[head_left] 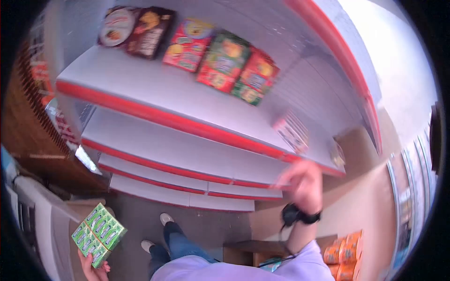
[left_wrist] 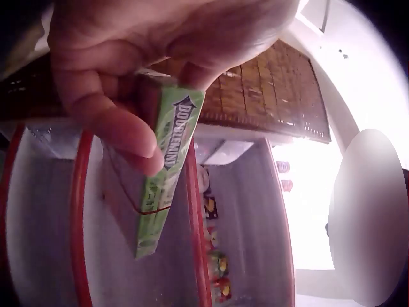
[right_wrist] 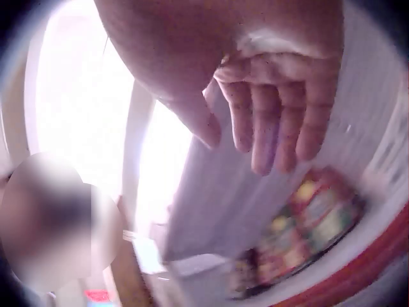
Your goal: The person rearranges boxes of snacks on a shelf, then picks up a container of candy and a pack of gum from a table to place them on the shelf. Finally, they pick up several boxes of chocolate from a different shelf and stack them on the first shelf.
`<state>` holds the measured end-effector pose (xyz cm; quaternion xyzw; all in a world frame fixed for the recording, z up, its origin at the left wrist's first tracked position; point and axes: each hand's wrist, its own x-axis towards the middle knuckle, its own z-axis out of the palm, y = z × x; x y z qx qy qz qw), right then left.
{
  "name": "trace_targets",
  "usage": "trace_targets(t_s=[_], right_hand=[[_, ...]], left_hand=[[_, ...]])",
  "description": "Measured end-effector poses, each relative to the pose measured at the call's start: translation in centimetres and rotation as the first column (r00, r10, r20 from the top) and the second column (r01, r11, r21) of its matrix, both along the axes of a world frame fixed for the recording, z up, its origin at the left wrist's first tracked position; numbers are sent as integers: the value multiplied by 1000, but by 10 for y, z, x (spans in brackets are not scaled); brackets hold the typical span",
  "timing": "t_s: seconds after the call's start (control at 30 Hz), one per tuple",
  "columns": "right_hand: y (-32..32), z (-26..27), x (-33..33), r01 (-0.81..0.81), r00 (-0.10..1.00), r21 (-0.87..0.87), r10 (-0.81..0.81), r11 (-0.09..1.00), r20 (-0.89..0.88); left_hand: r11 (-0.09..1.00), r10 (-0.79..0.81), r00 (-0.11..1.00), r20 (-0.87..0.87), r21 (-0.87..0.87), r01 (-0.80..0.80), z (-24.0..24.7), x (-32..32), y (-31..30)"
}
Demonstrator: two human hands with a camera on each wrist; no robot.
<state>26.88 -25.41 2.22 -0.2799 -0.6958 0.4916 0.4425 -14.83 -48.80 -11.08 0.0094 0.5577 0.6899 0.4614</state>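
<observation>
My left hand (head_left: 92, 269) grips a flat green pack of Doublemint gum (head_left: 99, 234) by its edge, low at the left of the head view. A thin band runs round the pack (left_wrist: 167, 153) in the left wrist view, with thumb and fingers pinching it from both sides. Blurred in the head view, my right hand (head_left: 304, 185) is in front of the shelf's red front edge, below a small pink-and-white box (head_left: 291, 132). The right wrist view shows this right hand (right_wrist: 275, 83) with its fingers extended and nothing in it.
Several colourful snack boxes (head_left: 225, 61) stand in a row on the top white shelf (head_left: 140, 77). More red-edged shelves (head_left: 154, 136) lie below. A brown wooden cabinet (head_left: 28, 112) is at the left. Orange packages (head_left: 344, 248) sit at the lower right.
</observation>
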Motion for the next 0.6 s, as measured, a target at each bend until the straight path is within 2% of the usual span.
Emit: trace_targets(t_s=[0.03,0.07,0.13,0.2,0.23,0.27,0.3,0.33,0.4,0.43,0.57,0.6], right_hand=[[-1,19,14,353,934,88,-356,931,22],[1,64,31,570,788,176,-594,803,160],[62,49,112,668,599,169,-659,725,455],[85,37,167,813,396,121,-694,569,602],[96,31,179,820,385,140,-715,555,583],[107,30,183,824,461,-18,-653,566,601],[119,33,187,799,556,-197,-572,568,603],[129,35,183,799,556,-190,-579,570,596],[140,33,170,688,597,-226,-359,690,718],[139,35,162,627,587,-186,-302,757,751],[135,33,165,656,544,-174,-300,735,783],[132,30,162,623,634,-200,-338,756,696]], left_hand=[[993,-112,993,-34,17,113,-1,-13,-9],[988,-150,989,-2,49,149,14,-16,-10],[954,-300,954,-15,1,300,49,-3,13],[945,-325,946,-11,37,325,50,7,29],[913,-402,916,0,76,401,41,9,34],[878,-468,884,8,119,464,33,13,38],[881,-464,886,-1,105,462,43,18,40],[880,-464,886,-7,116,461,38,24,42],[872,-470,883,6,156,463,39,31,44],[878,-458,889,2,159,452,38,34,44],[887,-448,894,-27,111,448,37,32,39],[884,-455,890,-26,113,454,34,32,38]])
